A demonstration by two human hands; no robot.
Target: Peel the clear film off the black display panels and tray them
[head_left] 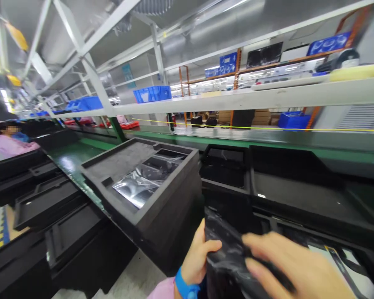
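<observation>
My left hand (pixel 197 254), with a blue wristband, grips the left edge of a black glossy plastic bag (pixel 227 253) low in the head view. My right hand (pixel 294 268) lies blurred across the bag's right side, fingers wrapped over it. Just left of the hands stands a stack of dark grey foam trays (pixel 149 195); its top tray holds a shiny silver-black bagged item (pixel 146 180) in a recess. More black foam trays (pixel 286 187) lie behind the hands on the green bench.
Stacks of black trays (pixel 46 216) fill the left side. A green conveyor line (pixel 180 139) runs behind, with a white shelf (pixel 268 97) and blue bins (pixel 152 94) above. A person in pink (pixel 11 141) sits far left.
</observation>
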